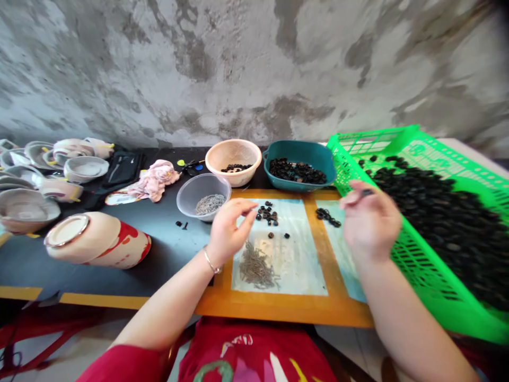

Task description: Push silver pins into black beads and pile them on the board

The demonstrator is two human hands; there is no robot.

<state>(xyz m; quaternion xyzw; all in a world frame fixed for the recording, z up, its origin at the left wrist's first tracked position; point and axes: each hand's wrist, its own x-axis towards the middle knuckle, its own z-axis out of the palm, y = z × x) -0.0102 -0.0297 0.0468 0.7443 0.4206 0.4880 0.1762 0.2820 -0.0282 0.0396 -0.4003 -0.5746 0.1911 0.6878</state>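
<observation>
My left hand (230,228) hovers over the left edge of a pale sheet, thumb and fingers apart, with nothing visible between them. Just beyond its fingertips lies a cluster of small round black pieces (268,215), and below it a pile of thin metal pins (257,266). My right hand (371,223) is raised beside the green basket, its fingers curled around a small black piece (366,192). Several black ring-like pieces (328,217) lie to its left on a second pale sheet. The right hand's inner fingers are partly hidden.
The green basket (409,244) at right holds a heap of black pieces. Along the wall stand a teal basin (298,185), a cream bowl (234,148) and a clear bowl (186,193) of pins. A tumbler (99,241), pink cloth (159,180) and stacked cup-shaped items (27,209) sit left.
</observation>
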